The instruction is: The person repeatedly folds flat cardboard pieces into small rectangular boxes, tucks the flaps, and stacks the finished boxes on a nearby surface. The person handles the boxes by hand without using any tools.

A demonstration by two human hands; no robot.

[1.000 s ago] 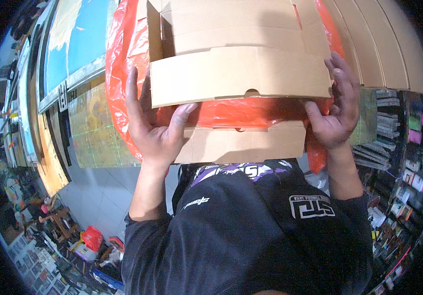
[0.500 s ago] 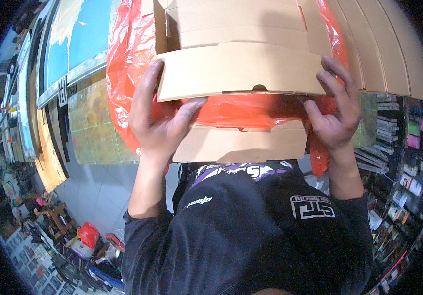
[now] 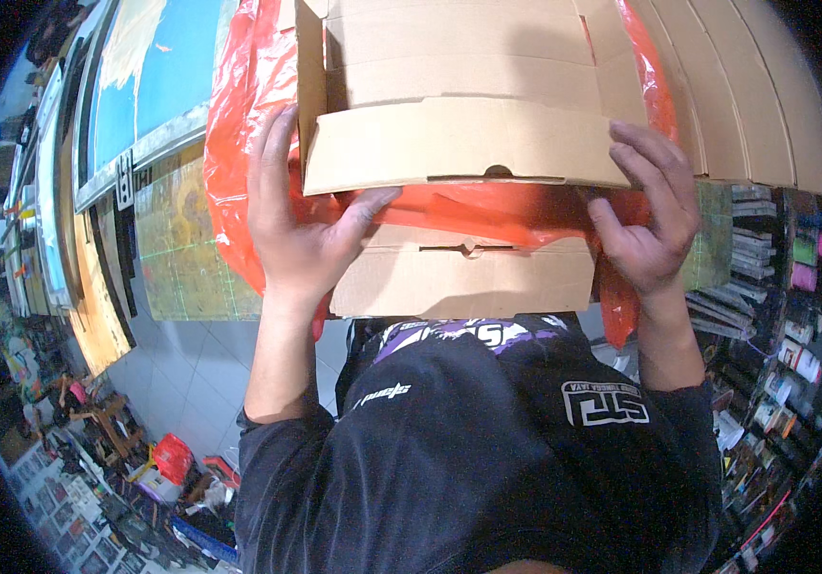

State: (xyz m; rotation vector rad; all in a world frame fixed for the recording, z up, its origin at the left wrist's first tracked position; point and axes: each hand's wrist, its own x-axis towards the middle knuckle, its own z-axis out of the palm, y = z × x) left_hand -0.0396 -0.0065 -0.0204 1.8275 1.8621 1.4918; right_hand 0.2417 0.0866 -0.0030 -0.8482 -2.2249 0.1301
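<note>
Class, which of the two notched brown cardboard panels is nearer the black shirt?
The lower brown cardboard panel, on the near side of the red plastic strip; the upper panel, between left hand and right hand, lies beyond it.

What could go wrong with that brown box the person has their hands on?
The red plastic shows wrinkled and loose between the front wall of the cardboard box and the lower cardboard panel, so it might get snagged or creased. The left hand and right hand are at opposite ends of that wall, so uneven pushing could tilt or bend it. The bare thumbs are near its lower edge, which might scrape them.
</note>
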